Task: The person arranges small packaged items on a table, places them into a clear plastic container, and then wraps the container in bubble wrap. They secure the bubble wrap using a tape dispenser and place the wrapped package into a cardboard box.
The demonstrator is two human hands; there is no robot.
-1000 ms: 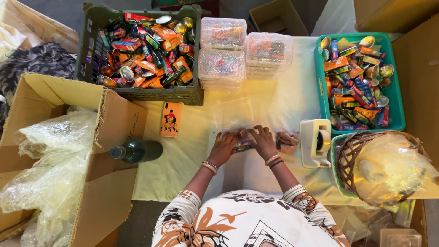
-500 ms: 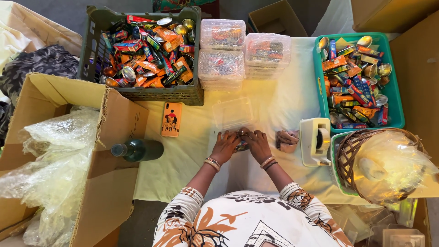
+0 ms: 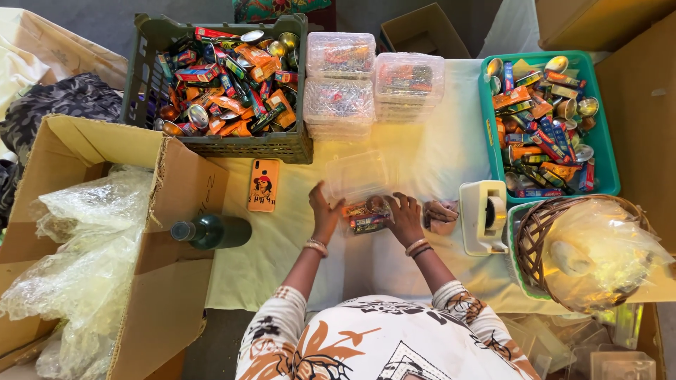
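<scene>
A second ago both hands were pressed together over the small clear box (image 3: 362, 211); now they have parted. The left hand (image 3: 325, 211) has lifted to the box's left edge, fingers spread and raising the transparent lid (image 3: 355, 176), while the right hand (image 3: 406, 218) rests on the right side of the filled base, fingers curled loosely against it, gripping nothing firmly. The box sits on the pale cloth (image 3: 429, 155) just in front of the person, open and packed with bright wrapped items, so the filling looks finished and the closing is what remains.

Counted: three stacks of filled clear boxes (image 3: 373, 84) (possibly more layers than can be told from above), one dark crate (image 3: 218, 77), one green tray (image 3: 546, 119), one tape dispenser (image 3: 484, 214), one orange phone (image 3: 263, 185), one dark bottle (image 3: 211, 232).
</scene>
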